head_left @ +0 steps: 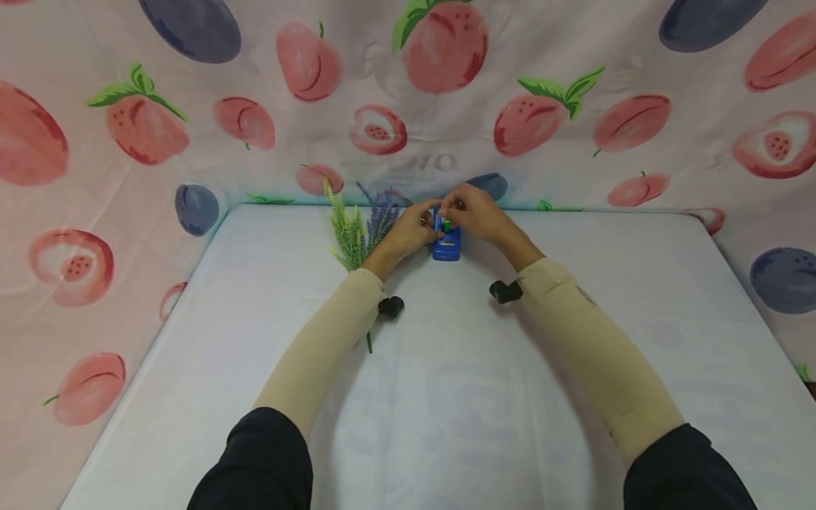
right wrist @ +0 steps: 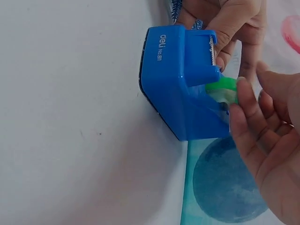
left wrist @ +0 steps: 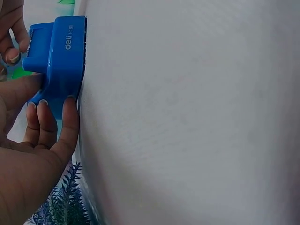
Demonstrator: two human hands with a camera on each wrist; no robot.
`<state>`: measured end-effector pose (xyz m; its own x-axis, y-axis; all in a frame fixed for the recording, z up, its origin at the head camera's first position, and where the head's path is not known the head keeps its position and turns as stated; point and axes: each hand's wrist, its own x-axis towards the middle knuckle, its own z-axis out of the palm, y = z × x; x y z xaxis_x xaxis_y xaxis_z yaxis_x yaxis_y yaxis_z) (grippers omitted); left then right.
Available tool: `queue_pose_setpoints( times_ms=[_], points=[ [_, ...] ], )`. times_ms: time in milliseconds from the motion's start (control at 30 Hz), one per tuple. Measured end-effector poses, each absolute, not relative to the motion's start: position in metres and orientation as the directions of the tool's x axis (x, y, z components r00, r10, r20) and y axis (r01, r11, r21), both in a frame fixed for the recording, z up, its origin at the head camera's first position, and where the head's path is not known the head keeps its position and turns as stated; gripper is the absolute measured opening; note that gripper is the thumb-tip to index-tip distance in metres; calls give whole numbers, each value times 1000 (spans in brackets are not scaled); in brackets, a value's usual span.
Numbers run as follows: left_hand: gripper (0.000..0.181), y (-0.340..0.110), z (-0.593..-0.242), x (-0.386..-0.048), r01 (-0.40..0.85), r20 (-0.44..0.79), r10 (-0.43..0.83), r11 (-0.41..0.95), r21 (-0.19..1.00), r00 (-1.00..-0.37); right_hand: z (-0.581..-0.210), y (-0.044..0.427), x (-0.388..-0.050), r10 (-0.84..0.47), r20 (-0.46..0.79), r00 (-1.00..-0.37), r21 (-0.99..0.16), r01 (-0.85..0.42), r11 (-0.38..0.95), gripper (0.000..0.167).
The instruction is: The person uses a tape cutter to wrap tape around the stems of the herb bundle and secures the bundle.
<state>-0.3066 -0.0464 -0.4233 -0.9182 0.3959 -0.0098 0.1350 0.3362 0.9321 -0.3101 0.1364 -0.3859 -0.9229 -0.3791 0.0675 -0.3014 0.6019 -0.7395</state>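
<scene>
A blue tape dispenser (head_left: 447,250) marked "deli" (left wrist: 68,51) stands near the table's far edge, its serrated cutter showing in the right wrist view. The left hand (head_left: 411,230) holds it from the left, with thumb and fingers (left wrist: 70,122) on its body. A green tape roll (right wrist: 222,85) sits partly within the dispenser's open part. The right hand (head_left: 474,212) is on the other side, its fingertips (right wrist: 240,101) pinching the roll's edge. How far the roll sits inside is hidden.
Beside the left forearm lie artificial sprigs, one yellow-green (head_left: 347,237) and one purple (head_left: 382,212). A fruit-patterned cloth (head_left: 440,127) hangs behind the white table (head_left: 446,397). Black wrist cameras (head_left: 391,307) are at both cuffs.
</scene>
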Motion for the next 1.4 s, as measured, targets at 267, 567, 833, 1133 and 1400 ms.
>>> queue_pose_setpoints(
  times_ms=[267, 567, 833, 1133, 1400],
  points=[
    [68, -45, -421, -306, 140, -17, 404, 356, 924, -914, -391, 144, -301, -352, 108, -930, -786, -297, 543, 15],
    [65, -44, -420, -307, 151, -29, 399, 412, 899, -916, -389, 142, -291, -277, 199, -940, -857, -304, 416, 18],
    [64, -44, -419, -309, 178, -22, 403, 451, 875, -915, -388, 143, -284, -245, 113, -963, -905, -201, 374, 37],
    [64, -43, -418, -308, 184, -21, 408, 458, 870, -913, -388, 146, -272, -249, 148, -957, -872, -245, 424, 21],
    [63, -45, -417, -307, 182, -33, 415, 468, 865, -909, -393, 147, -269, -306, 210, -928, -852, -328, 408, 30]
  ],
)
